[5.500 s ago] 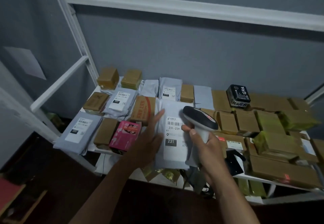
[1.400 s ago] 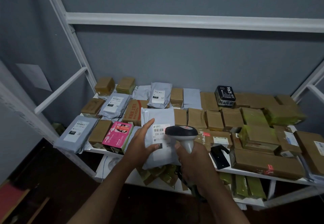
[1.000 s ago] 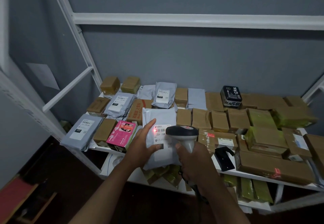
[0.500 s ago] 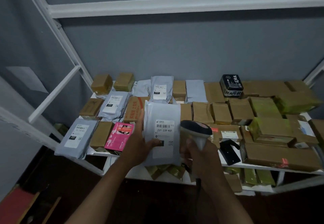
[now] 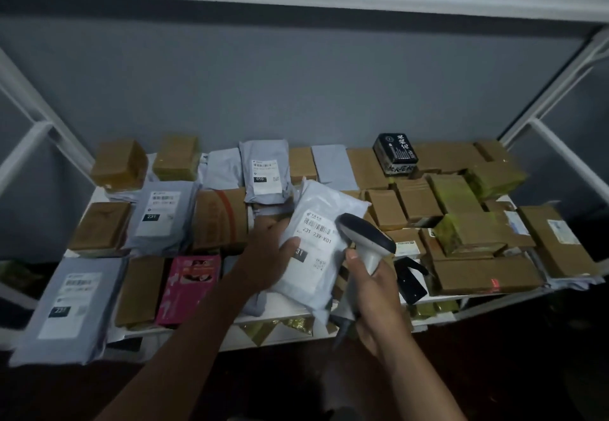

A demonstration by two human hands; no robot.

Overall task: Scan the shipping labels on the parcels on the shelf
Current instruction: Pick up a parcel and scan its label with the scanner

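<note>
Scene: A person stands at a white metal shelf (image 5: 99, 196) crowded with brown boxes and grey mailer bags, scanner in one hand and a parcel in the other.
Parcel in hand: The white mailer (image 5: 324, 223) is lifted off the shelf at centre, tilted with its far end leaning right, its shipping label (image 5: 318, 236) facing up and reading 231-239-K01.
Left hand: The left hand (image 5: 267, 252) has its grip closed on the mailer's left edge, thumb lying across the lower part of the label, forearm reaching in from the near left.
Right hand: The right hand (image 5: 372, 292) is wrapped tight around the handle of the barcode scanner (image 5: 365, 239), whose dark head sits just right of the label and overlaps the mailer's right edge.
Step in hand: Likely reading this label, or finishing with it; no red beam shows on the barcode.
Doing it well: The scanner head probably needs to back off and aim squarely at the barcode strip, the bag held flat and taut so wrinkles do not break the bars, and the thumb kept clear of the code.
Still to scan: Judging by the shelf, other labelled grey mailers at left (image 5: 158, 213) and far centre (image 5: 265, 173) wait, along with many boxes.
</note>
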